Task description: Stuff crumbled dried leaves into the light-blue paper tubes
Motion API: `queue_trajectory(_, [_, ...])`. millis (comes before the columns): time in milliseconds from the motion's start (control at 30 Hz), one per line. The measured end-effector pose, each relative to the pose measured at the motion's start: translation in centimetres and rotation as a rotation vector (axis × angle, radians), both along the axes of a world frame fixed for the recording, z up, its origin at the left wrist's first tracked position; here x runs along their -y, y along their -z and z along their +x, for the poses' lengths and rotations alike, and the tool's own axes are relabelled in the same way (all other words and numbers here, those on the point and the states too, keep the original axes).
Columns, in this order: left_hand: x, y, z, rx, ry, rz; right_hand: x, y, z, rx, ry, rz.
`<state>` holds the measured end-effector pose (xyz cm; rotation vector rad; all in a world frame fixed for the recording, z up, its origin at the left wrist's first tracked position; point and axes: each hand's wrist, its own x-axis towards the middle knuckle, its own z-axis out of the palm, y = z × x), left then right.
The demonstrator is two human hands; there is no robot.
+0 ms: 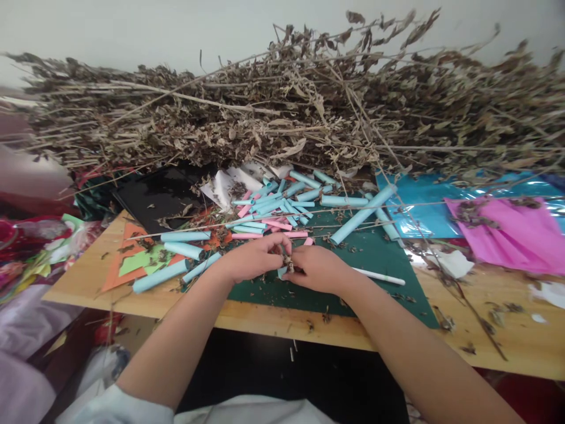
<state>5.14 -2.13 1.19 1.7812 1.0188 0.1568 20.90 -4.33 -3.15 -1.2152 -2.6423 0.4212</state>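
My left hand [251,258] and my right hand [318,269] meet above a dark green mat [375,282], fingers bent inward in a pinch. Between the fingertips is a small clump of dried leaves [289,264], which both hands touch. A bit of light blue paper [282,272] shows just below the clump; the fingers hide most of it, so which hand holds it I cannot tell. Close beyond the hands lies a pile of blue rolled paper tubes [269,206] and pink paper tubes [247,236]. Leaf crumbs are scattered on the mat.
Dried stalks and leaves [220,118] form a heap along the wall. Larger blue tubes [161,277] lie at left beside orange paper [128,235]. To the right are a white stick [382,277], blue plastic film [424,212] and a pink sheet [507,235]. The wooden table's edge [344,333] runs in front.
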Motion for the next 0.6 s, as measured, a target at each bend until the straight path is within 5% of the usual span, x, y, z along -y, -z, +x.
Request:
queue_trajectory(367, [0.7,-0.7,-1.5,-0.003,0.082,0.186,0.0,0.1,-0.1,-0.028,-0.009,0.022])
queue_trajectory(600, [2.9,-1.4,-0.2,-0.159,0.069,0.755,0.0,0.2,0.0,-0.019,0.031,-0.015])
